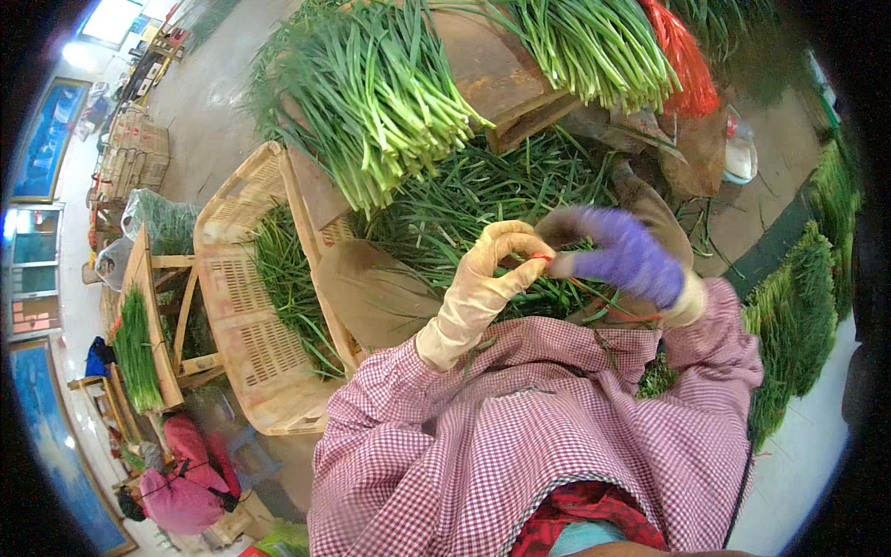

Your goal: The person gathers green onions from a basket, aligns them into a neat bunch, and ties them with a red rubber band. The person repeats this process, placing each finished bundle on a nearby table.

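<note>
My left hand (498, 268), in a cream rubber glove, pinches a small piece of red string (543, 256) between thumb and fingertips. My right hand (616, 254), in a purple glove and blurred, is curled close against the left fingertips; a thin red strand hangs below it, and whether its fingers grip the string cannot be told. Beyond the hands, a large bunch of garlic chives (390, 111) lies on a wooden board (487, 59). Another bunch (592, 52) lies to its right, beside a hank of red plastic strings (682, 63).
Loose green leaves (480, 202) cover the area below the board. A plastic crate (243, 334) with leaves stands at left. More chives (793, 334) lie at right, near a white container (739, 159). A person in pink (184, 487) works at lower left.
</note>
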A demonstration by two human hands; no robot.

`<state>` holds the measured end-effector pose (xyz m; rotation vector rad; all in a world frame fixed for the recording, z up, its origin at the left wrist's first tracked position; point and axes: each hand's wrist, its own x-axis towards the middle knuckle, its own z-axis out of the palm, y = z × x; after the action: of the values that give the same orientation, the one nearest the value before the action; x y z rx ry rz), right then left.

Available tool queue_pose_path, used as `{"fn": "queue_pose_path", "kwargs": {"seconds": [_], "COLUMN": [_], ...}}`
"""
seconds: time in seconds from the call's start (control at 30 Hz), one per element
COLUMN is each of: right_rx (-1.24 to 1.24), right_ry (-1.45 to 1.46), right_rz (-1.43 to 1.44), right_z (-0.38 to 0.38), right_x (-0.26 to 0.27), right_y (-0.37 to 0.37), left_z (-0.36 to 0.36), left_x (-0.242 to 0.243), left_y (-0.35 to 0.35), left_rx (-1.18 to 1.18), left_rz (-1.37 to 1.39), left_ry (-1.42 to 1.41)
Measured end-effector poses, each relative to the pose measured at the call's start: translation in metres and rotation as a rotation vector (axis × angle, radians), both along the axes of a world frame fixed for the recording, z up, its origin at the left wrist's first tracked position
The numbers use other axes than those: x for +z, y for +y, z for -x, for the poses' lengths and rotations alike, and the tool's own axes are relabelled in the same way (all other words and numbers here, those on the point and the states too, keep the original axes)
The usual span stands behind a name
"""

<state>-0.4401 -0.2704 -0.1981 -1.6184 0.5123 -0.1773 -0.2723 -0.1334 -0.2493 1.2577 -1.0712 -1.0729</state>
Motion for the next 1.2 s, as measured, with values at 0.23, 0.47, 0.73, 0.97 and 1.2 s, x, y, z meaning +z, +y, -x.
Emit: {"fn": "queue_pose_path", "kwargs": {"seconds": [0.23,0.47,0.73,0.97,1.2], "right_rx": [-0.04,0.065,0.126,0.294,0.212], "right_ry": [0.182,0.18,0.127,-0.032,-0.387], "right_rz": [-0.117,0.178,0.222,0.539,0.775], "right_z": [-0.041,-0.059,-0.077,-0.087,-0.232], "right_x": [-0.023,-0.023,-0.022,0.026,0.044], "right_y": [0.047,0.057,0.066,0.028,-0.062], "left_z": [-0.026,-0.039,-0.049,-0.101,-0.188], "left_x": [-0.006,-0.016,-0.026,0.015,0.026], "left_y": [0.043,0.061,0.074,0.081,-0.011], "left_rx": [0.173,0.225,0.14,0.105,0.594], "left_rz": [-0.025,0.005,-0.17,0.016,0.43], "left_ry": [-0.067,-0.047,0.807,0.282,-0.806]}}
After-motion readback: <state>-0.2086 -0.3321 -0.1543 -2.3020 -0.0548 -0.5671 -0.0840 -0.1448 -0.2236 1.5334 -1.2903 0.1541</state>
